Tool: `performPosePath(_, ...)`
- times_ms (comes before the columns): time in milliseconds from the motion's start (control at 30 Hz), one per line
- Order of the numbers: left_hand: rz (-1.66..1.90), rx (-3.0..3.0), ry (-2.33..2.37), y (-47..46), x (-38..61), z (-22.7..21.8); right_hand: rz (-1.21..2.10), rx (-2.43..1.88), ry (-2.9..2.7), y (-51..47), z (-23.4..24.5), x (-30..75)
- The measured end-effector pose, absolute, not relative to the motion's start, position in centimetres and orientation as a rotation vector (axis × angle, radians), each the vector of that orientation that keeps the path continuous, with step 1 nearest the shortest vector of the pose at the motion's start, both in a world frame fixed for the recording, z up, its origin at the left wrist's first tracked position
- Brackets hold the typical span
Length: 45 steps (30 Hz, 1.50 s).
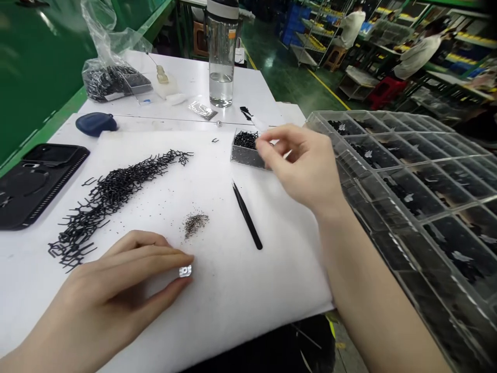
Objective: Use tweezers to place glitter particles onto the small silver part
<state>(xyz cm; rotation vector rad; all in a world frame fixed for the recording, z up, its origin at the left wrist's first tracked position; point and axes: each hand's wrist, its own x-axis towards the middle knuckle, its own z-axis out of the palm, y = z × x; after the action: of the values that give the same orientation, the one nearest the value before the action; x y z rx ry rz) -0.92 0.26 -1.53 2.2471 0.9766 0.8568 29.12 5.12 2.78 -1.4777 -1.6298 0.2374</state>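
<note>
My left hand [128, 285] pinches a small clear block [185, 271] between thumb and fingers, just above the white mat. Over the right end of a small grey box [248, 155], my right hand [298, 160] has thumb and forefinger brought together; whatever is between them is too small or hidden to make out. Thin black forked pieces [246, 139] fill that box. A long heap of similar black forked pieces [120, 189] spreads across the mat's left side. Black tweezers [247, 217] lie between my hands, near a little pile of tiny brown grains [195, 224].
A large clear compartment case [419, 207] stands at right. Behind the mat are a water bottle [222, 62], a plastic bag of black pieces [106, 80] and a dark blue case [96, 124]. A black phone-like tray [42, 181] lies left. People sit in the background.
</note>
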Motion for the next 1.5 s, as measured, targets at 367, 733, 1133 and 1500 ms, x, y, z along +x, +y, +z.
performPosePath(367,0.683,2.335,1.059,0.1,-0.3,0.2,0.637,-1.641,-2.176,3.6,1.1,27.0)
performPosePath(733,0.695,2.339,1.092,-0.3,-0.5,-0.3,1.209,-1.191,-1.703,4.8,0.9,27.3)
performPosePath(1133,0.7,2.229,1.135,-0.8,-0.4,-0.3,1.47,-1.008,-1.583,4.8,-0.4,25.9)
performPosePath(1500,0.624,2.237,1.155,-1.1,-0.9,0.1,1.111,-1.045,-1.987,4.7,-0.7,26.1)
